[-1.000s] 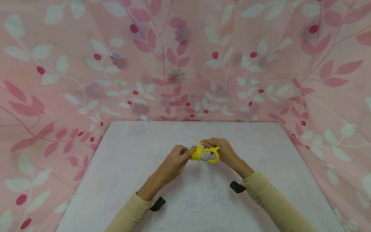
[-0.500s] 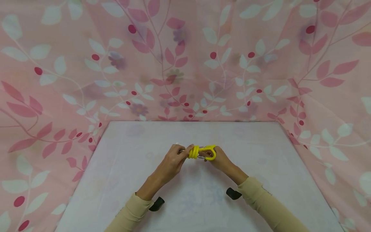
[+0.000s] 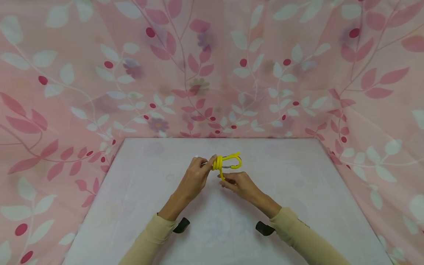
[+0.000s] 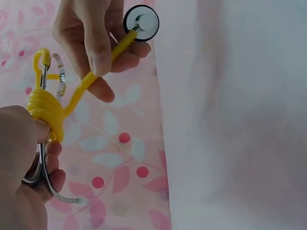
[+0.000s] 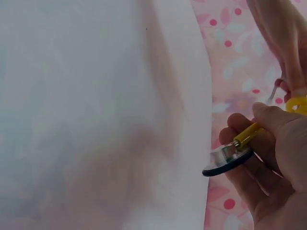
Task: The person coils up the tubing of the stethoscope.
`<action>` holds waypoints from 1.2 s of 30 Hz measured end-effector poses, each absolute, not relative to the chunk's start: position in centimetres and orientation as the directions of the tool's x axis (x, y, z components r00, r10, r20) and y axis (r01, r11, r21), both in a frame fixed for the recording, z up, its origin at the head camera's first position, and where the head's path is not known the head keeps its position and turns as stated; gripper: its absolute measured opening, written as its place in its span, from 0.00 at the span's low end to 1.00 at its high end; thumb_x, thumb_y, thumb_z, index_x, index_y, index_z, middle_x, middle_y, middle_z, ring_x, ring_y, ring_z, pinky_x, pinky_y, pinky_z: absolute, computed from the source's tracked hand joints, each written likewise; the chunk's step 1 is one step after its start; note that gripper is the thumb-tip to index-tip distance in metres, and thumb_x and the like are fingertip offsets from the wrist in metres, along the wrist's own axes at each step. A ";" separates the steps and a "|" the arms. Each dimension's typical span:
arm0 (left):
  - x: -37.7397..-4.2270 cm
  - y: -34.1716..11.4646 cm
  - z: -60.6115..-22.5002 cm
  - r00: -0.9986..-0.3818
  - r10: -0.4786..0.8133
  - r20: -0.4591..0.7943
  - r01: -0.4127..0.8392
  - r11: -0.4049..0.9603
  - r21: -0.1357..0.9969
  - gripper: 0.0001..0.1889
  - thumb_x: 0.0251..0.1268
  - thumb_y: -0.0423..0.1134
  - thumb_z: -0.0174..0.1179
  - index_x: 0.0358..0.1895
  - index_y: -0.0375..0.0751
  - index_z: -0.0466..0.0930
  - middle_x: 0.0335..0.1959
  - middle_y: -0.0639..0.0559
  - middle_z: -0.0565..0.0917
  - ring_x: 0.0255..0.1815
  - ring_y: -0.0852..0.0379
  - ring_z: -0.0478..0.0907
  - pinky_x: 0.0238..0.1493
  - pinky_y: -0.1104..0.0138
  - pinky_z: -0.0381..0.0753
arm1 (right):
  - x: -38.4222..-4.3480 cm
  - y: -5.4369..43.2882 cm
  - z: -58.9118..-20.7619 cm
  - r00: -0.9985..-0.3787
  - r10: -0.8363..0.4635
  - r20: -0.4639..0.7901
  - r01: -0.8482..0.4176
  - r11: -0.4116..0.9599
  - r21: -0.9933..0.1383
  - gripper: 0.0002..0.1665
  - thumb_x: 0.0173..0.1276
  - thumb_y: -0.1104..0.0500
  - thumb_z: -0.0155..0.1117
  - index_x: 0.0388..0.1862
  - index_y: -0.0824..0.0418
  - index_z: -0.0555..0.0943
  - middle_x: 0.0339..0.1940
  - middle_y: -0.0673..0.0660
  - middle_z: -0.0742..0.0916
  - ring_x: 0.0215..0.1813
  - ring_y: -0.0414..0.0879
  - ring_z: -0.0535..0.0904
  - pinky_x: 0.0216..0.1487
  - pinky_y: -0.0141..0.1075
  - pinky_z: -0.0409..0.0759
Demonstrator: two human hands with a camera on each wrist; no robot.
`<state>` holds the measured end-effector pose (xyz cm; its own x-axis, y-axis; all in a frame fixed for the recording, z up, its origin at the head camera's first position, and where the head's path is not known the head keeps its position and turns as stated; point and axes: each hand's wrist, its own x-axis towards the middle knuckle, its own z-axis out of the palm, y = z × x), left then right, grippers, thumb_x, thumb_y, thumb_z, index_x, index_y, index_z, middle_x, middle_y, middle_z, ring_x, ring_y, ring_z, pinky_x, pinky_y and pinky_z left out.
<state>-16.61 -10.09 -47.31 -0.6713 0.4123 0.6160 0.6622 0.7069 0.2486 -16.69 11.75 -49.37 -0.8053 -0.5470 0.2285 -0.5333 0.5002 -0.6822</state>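
Note:
A stethoscope (image 3: pixel 216 162) with yellow tubing is up in front of me, over the far part of the table. My left hand (image 3: pixel 195 180) grips its metal ear tubes (image 4: pixel 46 172) and the coils (image 4: pixel 45 108) wound round them. One ear tube ends in a pale tip below that hand in the left wrist view. Past the coils, a yellow loop (image 3: pixel 239 161) points right. My right hand (image 3: pixel 245 186) pinches the free end of tubing between thumb and fingers. Close to those fingertips is the round chest piece (image 5: pixel 226 160), dark-rimmed, at the tubing's end.
A white-covered table (image 3: pixel 212 235) lies under both hands. Pink leaf-patterned cloth (image 3: pixel 212 73) hangs behind it and at both sides. Black devices (image 3: pixel 181 225) sit at both wrists, below the rolled sleeves.
The right hand has gone from beside the loop's far end to below the coils, drawing a length of tubing down. The left hand has risen slightly with the coiled stethoscope.

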 end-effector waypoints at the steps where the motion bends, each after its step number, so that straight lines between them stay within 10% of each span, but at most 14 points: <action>1: -16.7 -10.1 -47.4 -0.675 0.408 0.615 0.657 0.713 0.247 0.33 0.61 0.30 0.66 0.70 0.51 0.70 0.40 0.44 0.78 0.39 0.53 0.72 0.39 0.69 0.81 | -16.5 11.6 -49.3 -0.806 -0.547 0.225 -0.532 0.505 -0.679 0.13 0.65 0.57 0.69 0.48 0.59 0.86 0.32 0.49 0.90 0.32 0.38 0.84 0.39 0.27 0.83; 20: -18.6 -11.3 -51.1 -0.752 0.420 0.509 0.603 0.750 0.271 0.27 0.63 0.30 0.64 0.66 0.49 0.76 0.37 0.49 0.79 0.38 0.54 0.72 0.38 0.67 0.78 | -14.4 11.5 -48.2 -0.774 -0.562 0.291 -0.632 0.658 -0.409 0.09 0.65 0.55 0.69 0.41 0.57 0.89 0.30 0.46 0.79 0.34 0.38 0.67 0.33 0.26 0.67; 36: -17.7 -10.8 -50.6 -0.803 0.482 0.351 0.567 0.800 0.197 0.29 0.63 0.33 0.66 0.68 0.53 0.73 0.38 0.47 0.79 0.38 0.54 0.71 0.39 0.70 0.78 | -14.3 12.4 -46.8 -0.699 -0.591 0.402 -0.668 0.741 -0.070 0.11 0.61 0.54 0.73 0.41 0.55 0.88 0.34 0.50 0.81 0.36 0.41 0.74 0.32 0.29 0.79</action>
